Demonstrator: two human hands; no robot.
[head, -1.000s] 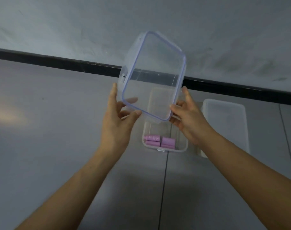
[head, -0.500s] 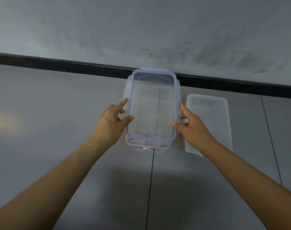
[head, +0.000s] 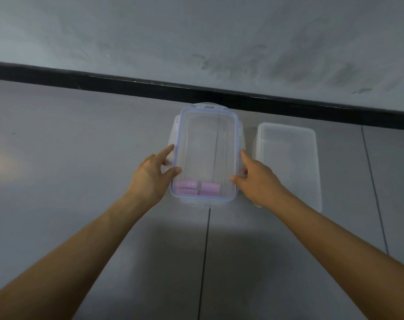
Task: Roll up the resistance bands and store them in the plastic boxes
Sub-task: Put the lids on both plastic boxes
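Note:
A clear plastic box stands on the grey floor, and a clear lid with a blue seal lies flat on top of it. Through the lid I see rolled pink resistance bands at the near end of the box. My left hand rests against the lid's left edge, thumb on top and fingers spread. My right hand touches the lid's right edge, thumb on the rim. Neither hand lifts anything.
A second clear plastic box stands open without a lid just right of the first. A black skirting strip runs along the grey wall behind both boxes. Dark tile seams cross the floor.
The lid was tilted up in both hands over the open box; it has come down flat onto the box. My fingers have loosened from gripping it to resting at its sides.

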